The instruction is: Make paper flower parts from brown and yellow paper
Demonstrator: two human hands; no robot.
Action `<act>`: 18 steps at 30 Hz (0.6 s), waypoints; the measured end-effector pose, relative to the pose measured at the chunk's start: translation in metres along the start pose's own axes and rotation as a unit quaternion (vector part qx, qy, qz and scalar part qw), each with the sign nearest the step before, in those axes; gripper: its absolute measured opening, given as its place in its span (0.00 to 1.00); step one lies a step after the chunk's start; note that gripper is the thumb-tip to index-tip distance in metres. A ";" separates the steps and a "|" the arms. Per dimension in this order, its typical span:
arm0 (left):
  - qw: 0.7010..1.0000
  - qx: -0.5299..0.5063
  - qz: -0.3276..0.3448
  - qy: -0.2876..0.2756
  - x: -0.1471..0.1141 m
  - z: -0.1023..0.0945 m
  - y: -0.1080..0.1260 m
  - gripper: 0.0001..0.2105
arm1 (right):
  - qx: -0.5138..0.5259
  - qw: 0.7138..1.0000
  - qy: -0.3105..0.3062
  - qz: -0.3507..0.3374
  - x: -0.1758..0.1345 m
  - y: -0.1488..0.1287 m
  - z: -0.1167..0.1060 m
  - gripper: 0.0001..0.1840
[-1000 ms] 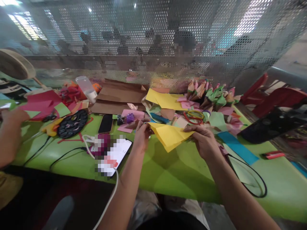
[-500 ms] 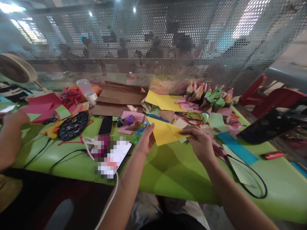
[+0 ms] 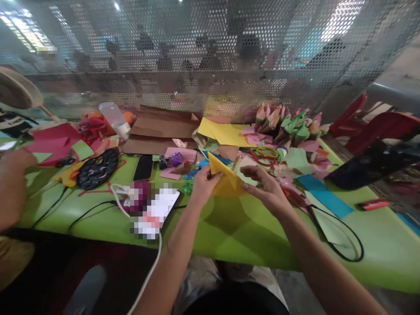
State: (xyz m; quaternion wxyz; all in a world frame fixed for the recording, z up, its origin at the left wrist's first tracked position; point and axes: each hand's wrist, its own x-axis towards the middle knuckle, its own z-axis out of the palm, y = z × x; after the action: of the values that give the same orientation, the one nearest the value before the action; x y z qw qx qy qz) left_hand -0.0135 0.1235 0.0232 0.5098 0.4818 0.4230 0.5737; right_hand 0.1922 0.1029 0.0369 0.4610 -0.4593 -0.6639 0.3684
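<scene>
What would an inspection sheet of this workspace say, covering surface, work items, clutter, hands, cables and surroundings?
Surface: green table, bare at its near edge.
Job's things: yellow sheet, folded, held above the table.
Clutter: brown paper, paper cones, dark phone, lit phone, blue strip.
Hands: left hand grips the sheet; right hand open beside it, contact unclear.
Cables: white cable drops over the edge by the lit phone; black cable loops at right.
Surroundings: perforated screen behind, fan and another person's hand at far left.
</scene>
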 end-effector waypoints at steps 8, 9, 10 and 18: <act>0.993 -0.001 -0.027 -0.118 -0.007 0.010 -0.002 0.21 | 0.020 0.995 0.033 0.092 0.002 -0.003 0.011 0.24; 0.991 -0.005 -0.043 -0.124 -0.007 0.010 -0.002 0.22 | 0.043 0.993 0.041 0.102 0.003 -0.004 0.010 0.24; 0.989 -0.006 -0.060 -0.132 -0.008 0.010 -0.002 0.23 | 0.067 0.990 0.049 0.113 0.003 -0.005 0.010 0.24; 0.989 0.017 -0.070 -0.129 -0.011 0.010 -0.001 0.20 | 0.124 0.986 0.041 0.108 0.004 0.000 0.009 0.24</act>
State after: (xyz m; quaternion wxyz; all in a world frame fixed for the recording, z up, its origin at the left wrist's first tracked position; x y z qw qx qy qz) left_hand -0.0031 0.1125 0.0222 0.5910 0.5295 0.3955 0.4624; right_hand 0.1826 0.1056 0.0351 0.4987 -0.4823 -0.5404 0.4761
